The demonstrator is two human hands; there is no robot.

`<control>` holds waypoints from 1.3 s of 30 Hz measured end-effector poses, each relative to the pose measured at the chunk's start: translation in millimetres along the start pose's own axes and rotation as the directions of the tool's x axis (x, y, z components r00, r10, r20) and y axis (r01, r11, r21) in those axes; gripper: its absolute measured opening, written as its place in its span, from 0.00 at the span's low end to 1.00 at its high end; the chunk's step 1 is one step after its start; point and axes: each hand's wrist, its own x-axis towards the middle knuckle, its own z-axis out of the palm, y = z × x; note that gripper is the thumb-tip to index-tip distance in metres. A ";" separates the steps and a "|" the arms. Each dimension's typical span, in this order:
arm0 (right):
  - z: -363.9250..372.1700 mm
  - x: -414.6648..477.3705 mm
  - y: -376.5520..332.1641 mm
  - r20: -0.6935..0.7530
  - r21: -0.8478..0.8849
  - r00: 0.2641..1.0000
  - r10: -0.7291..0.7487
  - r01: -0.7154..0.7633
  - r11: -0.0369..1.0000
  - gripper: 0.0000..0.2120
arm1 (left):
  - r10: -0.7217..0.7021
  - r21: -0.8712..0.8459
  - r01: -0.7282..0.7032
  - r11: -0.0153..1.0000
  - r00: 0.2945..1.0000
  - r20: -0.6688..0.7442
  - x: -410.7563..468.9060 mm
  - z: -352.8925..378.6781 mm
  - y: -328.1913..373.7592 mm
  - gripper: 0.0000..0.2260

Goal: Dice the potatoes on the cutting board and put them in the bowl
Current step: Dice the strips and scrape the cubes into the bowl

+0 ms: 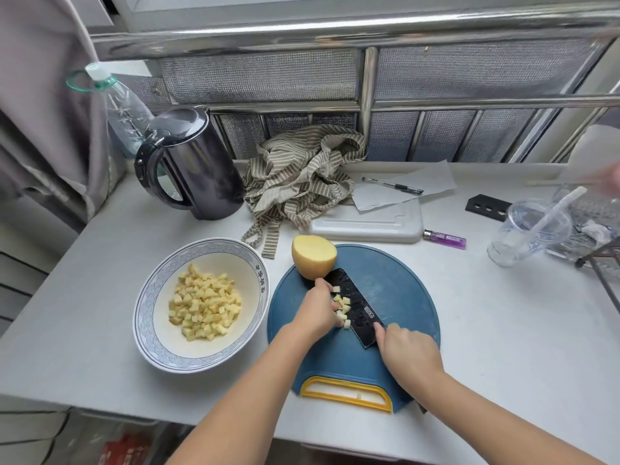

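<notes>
knife point(356, 305) handle hidden, right-edge object point(601, 177) blurred

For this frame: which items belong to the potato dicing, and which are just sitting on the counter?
In use: blue cutting board, black cleaver, half potato, potato dice on the board, bowl of diced potato.

Lying about: kettle, striped cloth, pen, lighter, plastic bottle, cup with straw.
</notes>
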 end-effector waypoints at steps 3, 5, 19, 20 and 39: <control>4.4 -4.3 1.6 0.020 -0.007 0.999 -0.033 0.033 0.999 0.25 | -0.024 -0.030 0.024 0.999 1.000 0.005 -2.7 0.2 -0.4 0.29; -2.3 -4.9 -0.8 0.015 -0.085 0.998 -0.069 0.070 0.994 0.21 | -0.039 -0.058 0.040 0.997 0.999 0.033 -4.7 0.3 -1.6 0.32; 1.1 -29.4 6.5 -0.082 -0.023 0.995 -0.055 0.053 0.998 0.22 | 0.109 0.002 -0.109 0.994 0.994 0.003 -34.0 16.8 -13.5 0.34; 3.1 -30.1 7.3 -0.088 -0.016 0.994 -0.059 0.058 0.998 0.22 | 0.105 0.004 -0.105 0.994 0.994 -0.010 -35.2 19.0 -14.1 0.34; -21.6 -32.1 7.3 0.159 -0.135 0.978 -0.135 0.157 0.978 0.22 | 0.124 -0.175 -0.160 0.972 0.972 -0.197 -51.5 35.6 -28.1 0.22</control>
